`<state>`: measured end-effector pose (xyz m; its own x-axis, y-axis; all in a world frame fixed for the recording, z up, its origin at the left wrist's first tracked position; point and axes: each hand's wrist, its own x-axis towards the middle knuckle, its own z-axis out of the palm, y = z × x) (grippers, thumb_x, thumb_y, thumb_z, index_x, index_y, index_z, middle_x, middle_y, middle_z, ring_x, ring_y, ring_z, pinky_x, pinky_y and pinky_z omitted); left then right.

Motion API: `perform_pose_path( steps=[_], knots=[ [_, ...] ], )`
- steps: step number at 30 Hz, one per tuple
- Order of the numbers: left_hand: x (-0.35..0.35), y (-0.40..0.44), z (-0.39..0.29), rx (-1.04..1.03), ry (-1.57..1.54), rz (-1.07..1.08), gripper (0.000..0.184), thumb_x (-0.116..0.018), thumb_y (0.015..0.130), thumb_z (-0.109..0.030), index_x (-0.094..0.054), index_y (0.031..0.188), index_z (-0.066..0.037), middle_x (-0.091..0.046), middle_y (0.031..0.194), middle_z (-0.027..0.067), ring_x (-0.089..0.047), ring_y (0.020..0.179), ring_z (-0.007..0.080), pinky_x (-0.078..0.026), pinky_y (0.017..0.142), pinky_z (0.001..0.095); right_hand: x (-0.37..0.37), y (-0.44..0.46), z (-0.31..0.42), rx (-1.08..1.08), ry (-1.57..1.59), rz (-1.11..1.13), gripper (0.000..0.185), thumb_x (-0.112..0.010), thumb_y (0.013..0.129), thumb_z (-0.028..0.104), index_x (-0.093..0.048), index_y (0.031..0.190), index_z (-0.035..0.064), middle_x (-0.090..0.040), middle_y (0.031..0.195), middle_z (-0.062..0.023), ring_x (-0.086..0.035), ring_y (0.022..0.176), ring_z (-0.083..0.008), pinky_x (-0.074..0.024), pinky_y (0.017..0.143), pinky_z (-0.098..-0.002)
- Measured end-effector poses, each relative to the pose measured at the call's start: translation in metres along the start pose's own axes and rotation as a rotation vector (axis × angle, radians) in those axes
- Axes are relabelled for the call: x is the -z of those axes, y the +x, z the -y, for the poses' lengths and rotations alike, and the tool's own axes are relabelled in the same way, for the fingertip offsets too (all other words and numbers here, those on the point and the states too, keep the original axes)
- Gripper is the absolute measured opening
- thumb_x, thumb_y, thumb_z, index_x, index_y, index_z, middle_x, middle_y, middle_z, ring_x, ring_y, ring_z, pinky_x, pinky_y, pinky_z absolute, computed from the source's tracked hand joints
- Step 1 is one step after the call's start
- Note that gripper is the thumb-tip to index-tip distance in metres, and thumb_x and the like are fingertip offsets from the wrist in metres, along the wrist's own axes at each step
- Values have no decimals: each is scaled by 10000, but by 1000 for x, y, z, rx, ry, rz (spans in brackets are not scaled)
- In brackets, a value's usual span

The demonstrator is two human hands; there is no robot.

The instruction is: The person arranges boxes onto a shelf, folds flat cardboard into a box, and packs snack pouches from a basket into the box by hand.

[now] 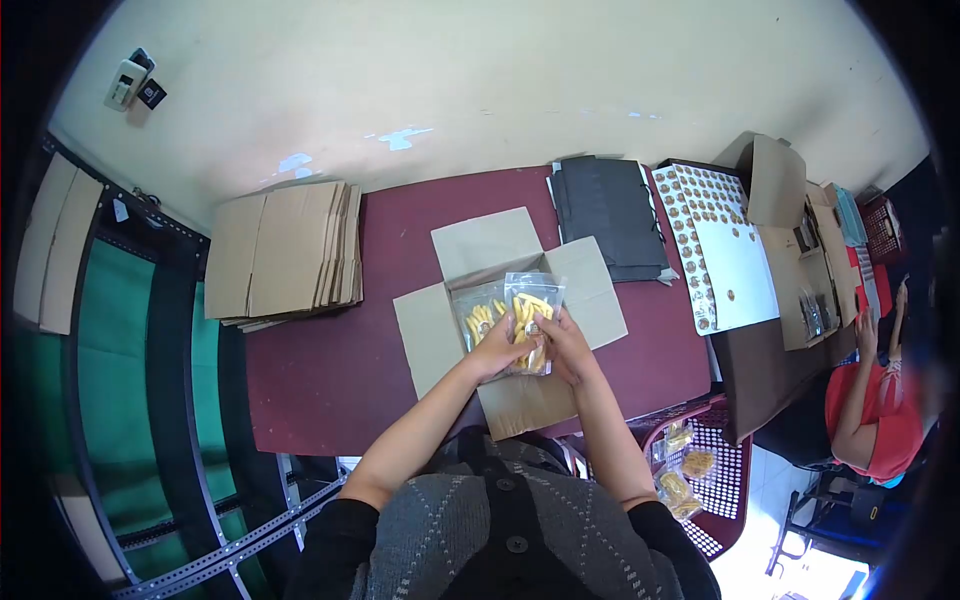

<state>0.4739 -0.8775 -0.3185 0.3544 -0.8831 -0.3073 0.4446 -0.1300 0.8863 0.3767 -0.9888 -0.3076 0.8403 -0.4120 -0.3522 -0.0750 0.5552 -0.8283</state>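
Note:
An open cardboard box [602,290] stands in front of me with its flaps folded outward. Above its opening, a clear pouch of yellow stick-shaped snacks [535,302] is gripped between my two hands. My left hand [497,350] closes on the pouch's left side, and my right hand [566,347] holds the right side, thumbs on its front. A second, similar pouch [477,310] lies inside the box to the left, partly covered by my left hand. The lower part of the box interior is hidden.
Flattened cartons [285,250] are stacked at the table's left. Black folders [610,215] and a sticker sheet [740,270] lie at the right. A red basket [728,470] with snack pouches stands below the right edge. A person in red [875,420] sits far right.

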Motion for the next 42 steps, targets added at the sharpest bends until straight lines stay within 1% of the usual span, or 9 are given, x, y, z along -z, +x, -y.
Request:
perform_pose_path(
  steps=[5, 8, 10, 11, 15, 19, 23, 35, 42],
  knots=[
    [1, -4, 2, -138, 137, 86, 745, -676, 765, -101, -227, 1351, 3, -475, 1218, 121, -506, 1088, 178, -444, 878, 277, 10, 11, -15, -35, 104, -109, 319, -457, 945, 264, -477, 1153, 23, -586, 1014, -65, -581, 889, -124, -475, 765, -273],
    [-3, -12, -15, 89, 112, 64, 730, -693, 747, -99, -270, 1334, 0, -459, 1230, 128, -462, 1143, 210, -381, 959, 333, 21, 30, -22, 28, -35, -159, 314, -474, 938, 262, -516, 1103, -2, -600, 979, -74, -586, 876, -137, -460, 773, -261],
    [14, 5, 15, -195, 828, -103, 777, -678, 736, -211, -259, 1341, 38, -422, 1280, 220, -397, 1227, 322, -349, 995, 391, 22, 38, -16, 240, -526, -208, 350, -520, 915, 252, -510, 1112, -37, -615, 969, -123, -596, 902, -183, -451, 801, -273],
    [19, 3, 19, -102, 717, -88, 747, -620, 756, -249, -266, 1347, 41, -332, 1356, 255, -257, 1312, 366, -209, 1064, 483, 25, 46, -22, 258, -620, -292, 422, -556, 883, 219, -469, 1172, -77, -572, 1076, -225, -577, 995, -295, -432, 877, -322],
    [22, 2, 40, -78, 1050, -160, 726, -529, 779, -268, -246, 1356, 70, -247, 1421, 244, -178, 1342, 379, -5, 1070, 560, 4, 34, -22, 608, -1125, -368, 538, -577, 822, 155, -391, 1299, -11, -391, 1290, -280, -392, 1186, -425, -365, 981, -407],
    [17, -2, 36, -3, 1262, -126, 711, -531, 777, -270, -269, 1358, 44, -233, 1441, 203, -183, 1338, 387, 8, 1040, 619, 17, 34, -49, 332, -1633, -106, 568, -553, 825, 147, -356, 1358, 161, -379, 1331, -191, -424, 1180, -377, -442, 907, -420],
    [12, -7, 47, -115, 1419, -49, 596, -489, 812, -271, -348, 1356, -71, -266, 1441, 149, -248, 1314, 387, -52, 1018, 662, 20, 37, -55, 155, -1711, -217, 474, -549, 837, 239, -451, 1300, 210, -445, 1275, -173, -505, 1057, -339, -512, 753, -398],
    [5, -24, 34, -101, 1332, -97, 582, -494, 825, -247, -344, 1344, -31, -331, 1391, 178, -303, 1284, 371, -76, 1024, 648, 2, 46, -46, 2, -1976, -174, 601, -604, 791, 319, -401, 1326, 135, -427, 1251, -152, -545, 999, -305, -513, 739, -372],
    [-23, -58, 9, -470, 1111, -210, 542, -537, 802, -153, -363, 1306, -59, -415, 1305, 171, -365, 1240, 354, -131, 1021, 626, -17, -35, -17, 382, -1583, -336, 493, -554, 822, 210, -426, 1280, 82, -356, 1339, -231, -508, 1075, -378, -471, 839, -421]
  ],
)
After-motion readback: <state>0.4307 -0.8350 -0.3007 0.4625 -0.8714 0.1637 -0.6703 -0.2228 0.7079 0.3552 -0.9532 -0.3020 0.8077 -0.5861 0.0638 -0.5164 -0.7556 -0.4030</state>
